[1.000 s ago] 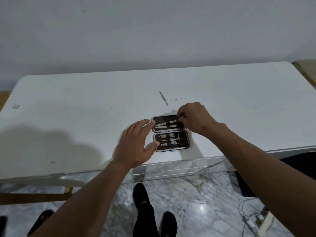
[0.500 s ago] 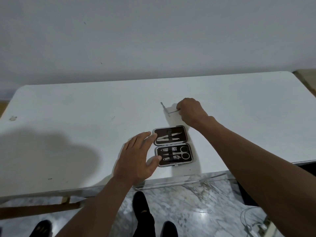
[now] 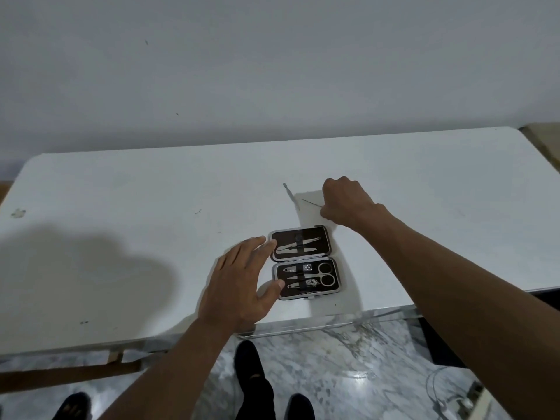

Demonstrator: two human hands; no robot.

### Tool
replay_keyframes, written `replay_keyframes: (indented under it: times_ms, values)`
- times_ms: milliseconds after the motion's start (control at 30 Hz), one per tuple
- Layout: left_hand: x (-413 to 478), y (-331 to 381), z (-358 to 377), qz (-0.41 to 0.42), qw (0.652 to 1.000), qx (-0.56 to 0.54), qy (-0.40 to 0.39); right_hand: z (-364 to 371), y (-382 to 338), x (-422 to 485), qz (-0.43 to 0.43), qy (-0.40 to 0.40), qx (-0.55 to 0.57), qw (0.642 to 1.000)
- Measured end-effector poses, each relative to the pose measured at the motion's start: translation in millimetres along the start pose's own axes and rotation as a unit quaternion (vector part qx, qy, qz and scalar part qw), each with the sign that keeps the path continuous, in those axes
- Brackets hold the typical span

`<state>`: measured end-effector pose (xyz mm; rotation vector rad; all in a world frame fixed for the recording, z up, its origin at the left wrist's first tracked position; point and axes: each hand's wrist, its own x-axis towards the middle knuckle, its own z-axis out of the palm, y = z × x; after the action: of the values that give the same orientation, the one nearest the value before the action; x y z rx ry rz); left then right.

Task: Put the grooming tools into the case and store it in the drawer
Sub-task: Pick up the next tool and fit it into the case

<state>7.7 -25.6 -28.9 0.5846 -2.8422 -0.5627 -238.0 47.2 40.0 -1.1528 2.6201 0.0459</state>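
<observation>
An open dark grooming case [image 3: 305,262] with a silver rim lies on the white table [image 3: 121,207] near its front edge. Its far half holds tweezers-like tools; its near half holds scissors, clippers and small files. My left hand [image 3: 239,286] rests open against the case's left side, fingertips on the far half, thumb at the near half. My right hand [image 3: 348,203] is behind the case, fingers pinched on a thin metal pick [image 3: 310,203] whose tip points left. Another slim metal tool [image 3: 291,196] lies loose on the table just left of it.
A clear acrylic drawer front [image 3: 318,324] sticks out under the table edge below the case. A marble floor, my dark shoes [image 3: 251,359] and a cable [image 3: 445,398] at the lower right are below. A grey wall stands behind the table.
My right hand left the far half of the case, moved back to the loose tools and pinched the thin pick. My left hand stayed at the case's left side.
</observation>
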Motion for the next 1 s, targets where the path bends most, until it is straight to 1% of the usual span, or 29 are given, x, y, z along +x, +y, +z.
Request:
replay_keyframes:
  times_ms: [200, 367, 433, 633, 767, 900, 1000]
  values:
    - [0, 1, 0, -0.001, 1.000, 0.002, 0.008, 1, 2, 0, 0.007, -0.020, 0.021, 1.000]
    - [0, 1, 1, 0.000, 1.000, 0.002, 0.009, -8, 2, 7, 0.020, -0.064, 0.052, 0.996]
    - [1, 0, 1, 0.002, 1.000, 0.003, 0.010, -8, 0, 9, 0.013, -0.068, 0.044, 0.997]
    - [1, 0, 2, 0.001, 1.000, 0.001, 0.010, -2, -1, 6, -0.013, -0.039, -0.006, 0.999]
    - [1, 0, 2, -0.001, 1.000, 0.000, 0.012, 4, 4, 5, -0.012, -0.014, -0.002, 1.000]
    - [1, 0, 2, 0.001, 1.000, 0.002, 0.016, 7, 7, 1, -0.017, 0.016, 0.029, 0.999]
    - [0, 0, 1, 0.002, 1.000, 0.005, 0.016, 6, 9, -7, -0.015, 0.032, 0.094, 0.995]
